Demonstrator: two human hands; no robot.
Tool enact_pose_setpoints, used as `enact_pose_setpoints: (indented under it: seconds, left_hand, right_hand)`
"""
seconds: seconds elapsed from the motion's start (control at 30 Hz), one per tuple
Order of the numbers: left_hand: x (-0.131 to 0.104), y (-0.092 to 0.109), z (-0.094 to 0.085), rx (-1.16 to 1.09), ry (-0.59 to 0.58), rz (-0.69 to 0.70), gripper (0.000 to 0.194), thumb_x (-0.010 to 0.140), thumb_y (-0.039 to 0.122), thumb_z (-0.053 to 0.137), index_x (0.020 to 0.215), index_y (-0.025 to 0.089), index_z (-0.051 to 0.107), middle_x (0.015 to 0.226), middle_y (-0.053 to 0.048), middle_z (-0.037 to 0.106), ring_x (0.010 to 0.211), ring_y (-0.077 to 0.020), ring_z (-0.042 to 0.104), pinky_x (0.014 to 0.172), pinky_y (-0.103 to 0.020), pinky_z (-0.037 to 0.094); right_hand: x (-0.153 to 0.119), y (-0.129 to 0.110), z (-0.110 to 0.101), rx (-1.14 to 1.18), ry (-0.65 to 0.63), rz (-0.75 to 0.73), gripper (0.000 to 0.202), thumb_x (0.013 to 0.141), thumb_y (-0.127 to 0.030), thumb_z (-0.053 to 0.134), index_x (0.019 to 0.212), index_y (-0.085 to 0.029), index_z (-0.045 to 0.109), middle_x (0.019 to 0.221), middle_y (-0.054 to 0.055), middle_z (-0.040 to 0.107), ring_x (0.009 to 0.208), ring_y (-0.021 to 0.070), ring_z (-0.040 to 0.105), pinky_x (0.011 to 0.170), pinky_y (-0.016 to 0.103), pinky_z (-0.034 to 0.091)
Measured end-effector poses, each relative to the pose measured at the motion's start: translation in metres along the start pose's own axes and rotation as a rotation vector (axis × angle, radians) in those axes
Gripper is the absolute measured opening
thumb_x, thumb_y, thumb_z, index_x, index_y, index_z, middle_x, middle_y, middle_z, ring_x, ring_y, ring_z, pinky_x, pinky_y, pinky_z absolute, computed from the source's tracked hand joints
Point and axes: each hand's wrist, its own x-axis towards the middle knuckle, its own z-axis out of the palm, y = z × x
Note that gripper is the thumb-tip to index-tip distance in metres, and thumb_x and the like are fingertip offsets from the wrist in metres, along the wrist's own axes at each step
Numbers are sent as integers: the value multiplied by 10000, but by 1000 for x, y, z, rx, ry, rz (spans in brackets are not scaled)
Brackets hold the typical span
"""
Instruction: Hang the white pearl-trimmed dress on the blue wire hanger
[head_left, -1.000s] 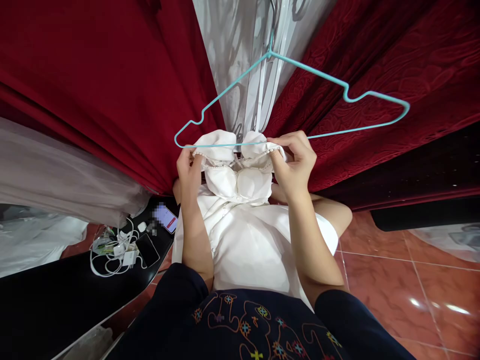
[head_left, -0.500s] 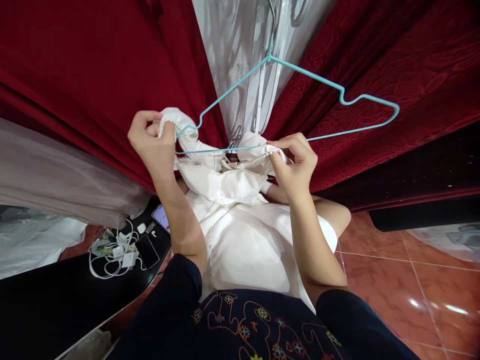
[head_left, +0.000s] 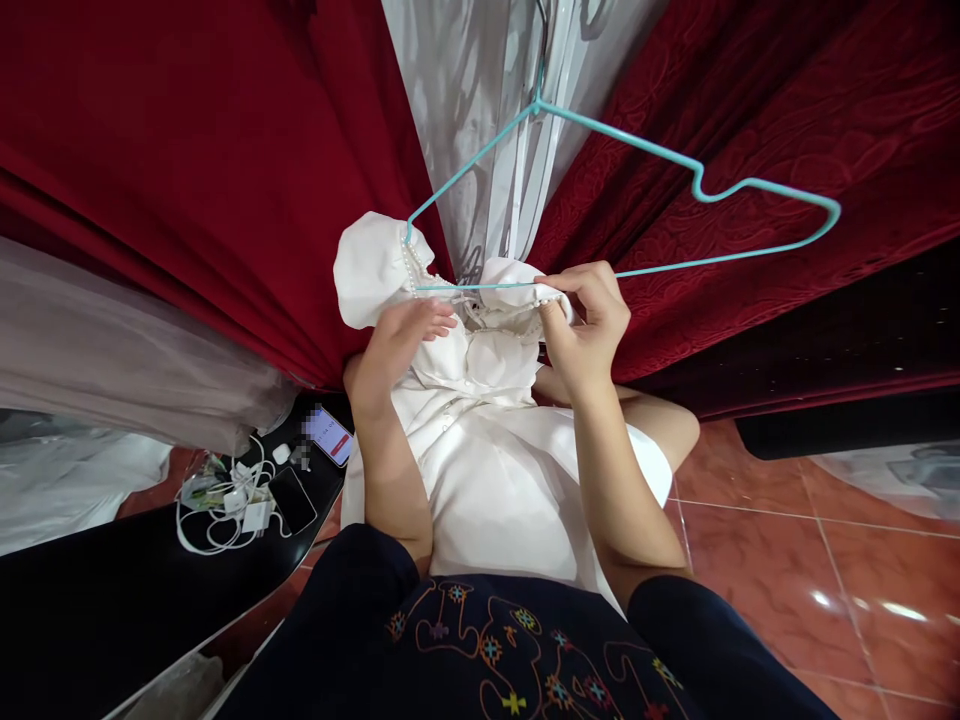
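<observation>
A white dress [head_left: 487,480] with pearl-like beads along its neckline spreads over my lap. One puffy sleeve [head_left: 369,265] sits over the left end of a light-blue wire hanger [head_left: 622,130], which hangs in front of me. Just below that sleeve, my left hand [head_left: 409,340] has its fingers stretched out, holding nothing. At the other side of the neckline, my right hand [head_left: 589,315] pinches the second sleeve [head_left: 514,285] by its beaded edge. The hanger's bottom bar passes by this hand, and its right end is bare.
Red curtains [head_left: 187,150] flank a pale drape and metal rack [head_left: 517,150]. To my left, a black surface [head_left: 150,610] holds white cables [head_left: 217,540], a dark phone [head_left: 294,502] and a lit phone [head_left: 334,435]. Red floor tiles [head_left: 795,560] lie at right.
My left hand has let go of the left sleeve and moved down and right. That sleeve now rests over the hanger's end. The hanger has shifted right; my right hand keeps its pinch.
</observation>
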Motion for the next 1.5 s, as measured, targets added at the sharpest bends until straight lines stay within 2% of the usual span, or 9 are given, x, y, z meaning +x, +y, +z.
enact_pose_setpoints:
  seconds: [0.07,0.17,0.3,0.43,0.57,0.83,1.03,1.23,1.5]
  left_hand:
    - [1,-3,6,-99,-66,-105,496,977,656,633,1102,192,754,1129,-133,817,1041,-261,786,969,-391,590]
    - [5,-2,27,-488,-27,2,380,1049,570,519,1176,239,654,1356,-96,751,1328,-278,707,1172,-492,515]
    - [3,4,62,-774,87,141,250,1033,417,501,873,226,478,1027,-55,710,1280,-262,728,1189,-480,504]
    - [-1,9,71,-786,222,219,353,1032,459,520,796,225,400,828,0,548,1029,-215,769,1092,-414,554]
    - [0,12,60,-740,284,232,400,1057,493,510,781,227,394,768,16,523,898,-183,754,1010,-372,586]
    - [2,16,63,-707,383,223,431,1057,500,554,766,226,395,695,38,477,794,-160,728,917,-337,608]
    - [2,19,56,-645,371,290,402,1015,429,647,779,227,392,692,45,468,775,-139,700,835,-292,611]
    - [4,17,52,-541,393,257,377,1012,398,628,822,246,341,722,40,456,817,-143,700,854,-299,620]
    - [4,15,50,-607,312,270,380,971,349,683,819,243,351,731,45,439,831,-153,727,841,-304,635]
  right_hand:
    - [-1,0,2,1,2,19,162,990,-361,666,940,-229,746,888,10,682,885,158,653,826,384,554]
    - [-2,-3,5,3,-16,33,168,996,-371,647,970,-232,738,905,16,660,914,167,649,865,405,562]
    - [-1,-7,6,-49,33,15,134,946,-306,667,1048,-237,721,1093,58,623,1030,191,636,856,385,555]
    - [-4,10,-4,-162,410,29,264,853,-171,599,1114,-205,601,1300,125,494,1018,175,584,734,322,499]
    - [3,50,-41,-238,717,122,274,727,2,516,889,-213,470,920,16,470,806,113,489,711,290,421]
    - [73,88,-112,-395,671,324,419,769,224,521,647,-162,414,687,-83,371,575,-1,290,588,223,256]
    - [93,51,-85,-394,374,242,347,705,96,767,679,-134,508,732,-68,544,625,-1,457,605,225,311]
    - [76,35,-85,-327,367,349,399,559,115,764,574,-181,496,602,-47,538,551,28,393,565,259,225]
    - [82,11,-49,-66,327,189,271,767,-121,726,719,-210,474,788,-3,595,717,75,557,660,257,362]
